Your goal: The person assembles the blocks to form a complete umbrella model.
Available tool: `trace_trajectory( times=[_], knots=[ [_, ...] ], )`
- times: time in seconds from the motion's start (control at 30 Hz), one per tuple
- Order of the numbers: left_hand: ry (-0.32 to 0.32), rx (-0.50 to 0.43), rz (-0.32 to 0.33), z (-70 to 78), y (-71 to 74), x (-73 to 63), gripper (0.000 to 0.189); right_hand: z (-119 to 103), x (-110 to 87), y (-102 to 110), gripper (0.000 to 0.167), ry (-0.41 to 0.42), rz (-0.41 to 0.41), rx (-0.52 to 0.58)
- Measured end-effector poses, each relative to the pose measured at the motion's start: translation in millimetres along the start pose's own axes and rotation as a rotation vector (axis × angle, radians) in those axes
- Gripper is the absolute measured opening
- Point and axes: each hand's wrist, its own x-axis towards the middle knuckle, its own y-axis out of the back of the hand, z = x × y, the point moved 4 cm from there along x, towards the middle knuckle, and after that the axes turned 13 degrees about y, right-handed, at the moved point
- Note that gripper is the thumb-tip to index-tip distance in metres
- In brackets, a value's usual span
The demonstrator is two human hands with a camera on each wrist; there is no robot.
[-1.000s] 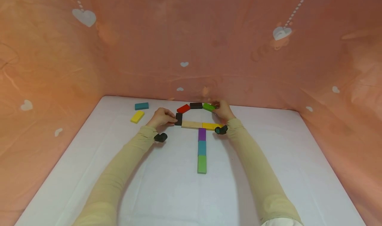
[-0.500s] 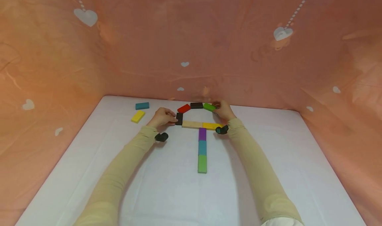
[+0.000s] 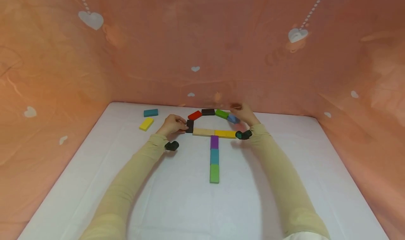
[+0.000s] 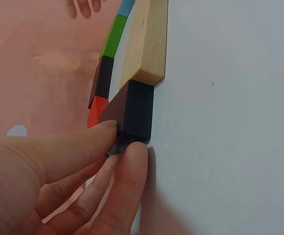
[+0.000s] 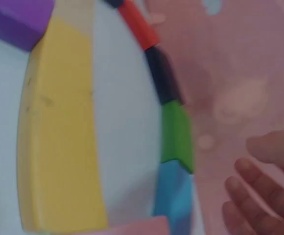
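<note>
My left hand [image 3: 172,125] pinches the near end of a black block [image 3: 190,126] between thumb and fingertips; in the left wrist view this block [image 4: 138,110] meets a plain wooden block [image 4: 151,44]. My right hand [image 3: 245,114] is lifted beside a light blue block [image 3: 233,119], fingers apart and holding nothing. That blue block [image 5: 174,196] continues an arc of a red block [image 3: 194,115], another black block [image 3: 208,112] and a green block [image 3: 222,114]. A pink block [image 5: 132,227] shows at the right wrist view's bottom edge; the right wrist mostly hides it in the head view.
Below the arc, the wooden and yellow [image 3: 225,134] blocks form a bar, with purple [image 3: 214,142], teal [image 3: 214,156] and light green [image 3: 214,173] blocks in a column under it. A loose teal block [image 3: 150,112] and yellow block [image 3: 146,124] lie at left on the white table [image 3: 177,204].
My right hand has let go and moved up and right, uncovering the light blue block at the arc's right end. The left hand stays at the black block.
</note>
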Motion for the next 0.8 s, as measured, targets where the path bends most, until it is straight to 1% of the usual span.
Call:
trace_trajectory(
  times=[0.07,0.1,0.2,0.27,0.3,0.4,0.43,0.53,0.67,0.8],
  knots=[
    [0.000,0.002,0.003,-0.5,0.0,1.0,0.028,-0.4,-3.5,7.4,0.042,-0.045,0.000,0.020],
    [0.002,0.004,0.005,-0.8,0.0,1.5,0.028,-2.1,-4.5,11.4,0.043,-0.050,-0.001,0.014],
    [0.002,0.006,0.012,-1.6,0.8,2.8,0.028,1.3,-15.5,19.5,0.047,-0.133,-0.007,0.045],
    [0.000,0.005,0.018,-1.8,1.5,2.7,0.028,3.6,-23.4,24.1,0.045,-0.149,-0.008,0.044],
    [-0.005,0.003,0.020,-1.8,1.8,2.1,0.028,5.0,-27.7,25.5,0.044,-0.151,-0.006,0.052],
    [-0.016,-0.006,0.023,-2.3,2.4,1.1,0.029,11.3,-40.5,28.2,0.040,-0.192,0.009,0.091],
    [-0.015,-0.007,0.024,-2.6,2.4,1.0,0.029,11.1,-43.9,28.3,0.039,-0.185,0.004,0.085],
    [-0.014,-0.012,0.030,-4.6,3.8,0.9,0.029,18.0,-53.8,24.9,0.040,-0.226,-0.004,0.118],
    [-0.021,-0.023,0.031,-6.0,4.9,0.6,0.029,24.4,-63.0,19.2,0.039,-0.227,-0.016,0.128],
    [-0.033,-0.039,0.027,-6.4,6.2,0.4,0.030,24.8,-67.6,12.5,0.039,-0.210,-0.001,0.135]
  ],
)
